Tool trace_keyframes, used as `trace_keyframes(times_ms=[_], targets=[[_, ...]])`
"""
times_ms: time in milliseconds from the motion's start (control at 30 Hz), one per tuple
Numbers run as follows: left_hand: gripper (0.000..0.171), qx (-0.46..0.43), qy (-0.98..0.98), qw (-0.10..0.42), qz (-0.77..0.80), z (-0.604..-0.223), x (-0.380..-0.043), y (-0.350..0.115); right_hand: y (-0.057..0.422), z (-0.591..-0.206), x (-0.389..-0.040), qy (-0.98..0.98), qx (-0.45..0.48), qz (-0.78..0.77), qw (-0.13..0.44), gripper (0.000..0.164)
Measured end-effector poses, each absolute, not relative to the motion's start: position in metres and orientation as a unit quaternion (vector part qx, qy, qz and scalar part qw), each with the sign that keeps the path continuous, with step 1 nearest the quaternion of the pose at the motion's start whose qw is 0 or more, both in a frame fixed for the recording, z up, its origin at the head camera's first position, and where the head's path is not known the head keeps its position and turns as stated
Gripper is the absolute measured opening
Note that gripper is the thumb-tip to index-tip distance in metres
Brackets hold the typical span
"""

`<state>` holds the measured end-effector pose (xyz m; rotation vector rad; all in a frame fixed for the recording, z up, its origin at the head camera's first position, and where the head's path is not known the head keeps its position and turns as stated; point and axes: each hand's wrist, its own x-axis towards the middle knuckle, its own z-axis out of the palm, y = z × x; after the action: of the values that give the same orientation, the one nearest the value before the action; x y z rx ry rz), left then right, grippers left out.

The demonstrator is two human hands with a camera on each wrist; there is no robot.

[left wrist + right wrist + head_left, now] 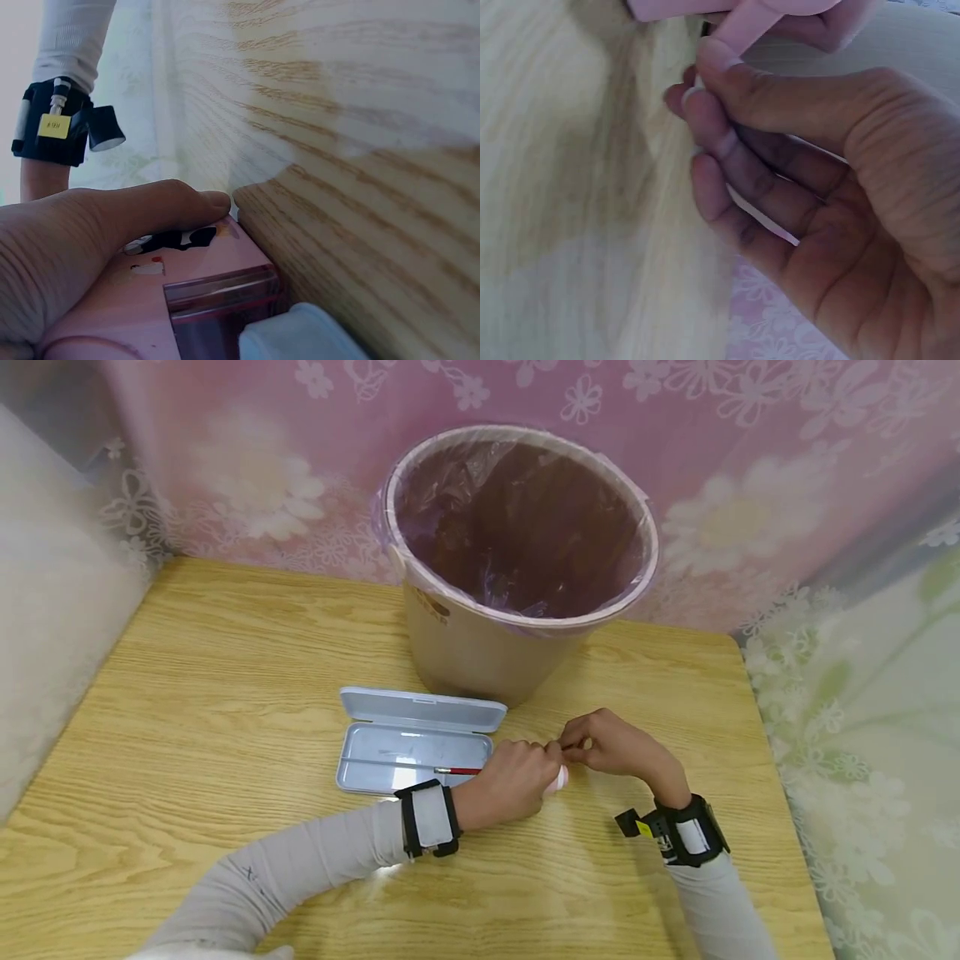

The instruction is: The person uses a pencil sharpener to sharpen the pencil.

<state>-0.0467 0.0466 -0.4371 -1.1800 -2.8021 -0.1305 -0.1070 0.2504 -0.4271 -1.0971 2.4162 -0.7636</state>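
Note:
My left hand (517,777) grips a pink crank pencil sharpener (210,259) low over the table. Cartoon pictures and a see-through reddish drawer (225,292) show on its face in the left wrist view; the hand covers most of it from the head. On the right, my right hand (618,743) pinches the end of the sharpener's pink crank arm (750,22) between thumb and fingertips. Left of the sharpener lies an open pale blue pencil case (390,743). A thin red stick with a silvery end (461,771) lies in it, partly behind the left hand.
A large beige bin (487,652) with a clear plastic liner stands behind the pencil case at the table's back. The wooden table (225,693) has a pink floral curtain (337,468) behind it and pale floral cloth at both sides.

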Motion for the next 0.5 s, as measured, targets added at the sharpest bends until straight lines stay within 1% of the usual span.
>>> trace_keyframes(times_ms=[167,233,300,400,433,500], targets=[[0.015,-0.380,-0.923,0.043,-0.042,-0.435,-0.047,0.047,0.250,-0.439,-0.099,0.857,-0.387,-0.288,0.179,0.022],[0.016,-0.379,-0.923,0.041,-0.050,-0.435,-0.047,0.047,0.250,-0.443,-0.092,0.858,-0.380,-0.295,0.179,0.027],[0.017,-0.381,-0.922,0.039,-0.055,-0.435,-0.047,0.047,0.251,-0.446,-0.084,0.861,-0.369,-0.303,0.178,0.028],[0.022,-0.380,-0.922,0.035,-0.062,-0.436,-0.047,0.048,0.254,-0.450,-0.068,0.867,-0.350,-0.309,0.174,0.023],[0.025,-0.379,-0.923,0.033,-0.062,-0.436,-0.047,0.049,0.254,-0.450,-0.063,0.869,-0.345,-0.311,0.173,0.019],[0.026,-0.377,-0.924,0.031,-0.060,-0.437,-0.046,0.050,0.255,-0.450,-0.053,0.870,-0.340,-0.314,0.170,0.010]])
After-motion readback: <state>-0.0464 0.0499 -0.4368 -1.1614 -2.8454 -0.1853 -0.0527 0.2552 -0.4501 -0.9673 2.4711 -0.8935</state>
